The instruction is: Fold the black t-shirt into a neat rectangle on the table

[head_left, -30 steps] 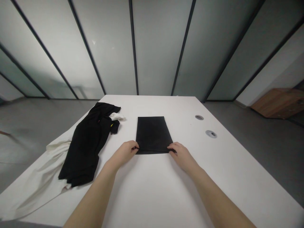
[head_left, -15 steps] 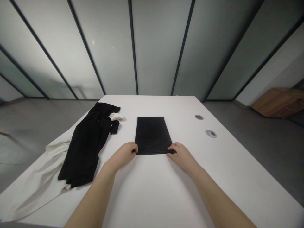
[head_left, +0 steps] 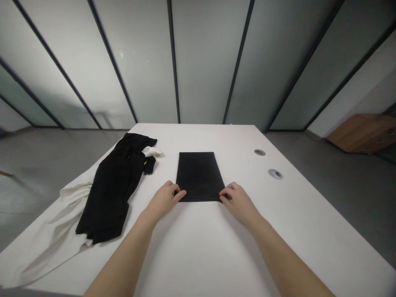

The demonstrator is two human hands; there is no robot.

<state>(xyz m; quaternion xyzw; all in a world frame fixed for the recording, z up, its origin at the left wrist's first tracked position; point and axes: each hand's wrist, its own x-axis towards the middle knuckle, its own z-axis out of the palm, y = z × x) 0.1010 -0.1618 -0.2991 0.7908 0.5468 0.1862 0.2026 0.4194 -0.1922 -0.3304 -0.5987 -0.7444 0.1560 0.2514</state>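
A folded black garment [head_left: 199,173] lies flat on the white table in a neat rectangle; its kind cannot be told from the folds. At its near left corner, my left hand [head_left: 164,199] has its fingers curled at the side edge and its thumb on top of the cloth. My right hand [head_left: 239,203] pinches the near right corner between thumb and fingers. Some layers show along the near edge, partly covered by both hands.
On the left side of the white table [head_left: 201,255], an unfolded black garment [head_left: 114,185] lies over a white garment [head_left: 52,243] that reaches the table edge. Two round grommets [head_left: 275,173] sit at the right. Frosted glass panels [head_left: 201,62] stand behind.
My left thumb has moved from the near left edge onto the top of the black garment. My right hand has shifted very slightly outward at its corner.
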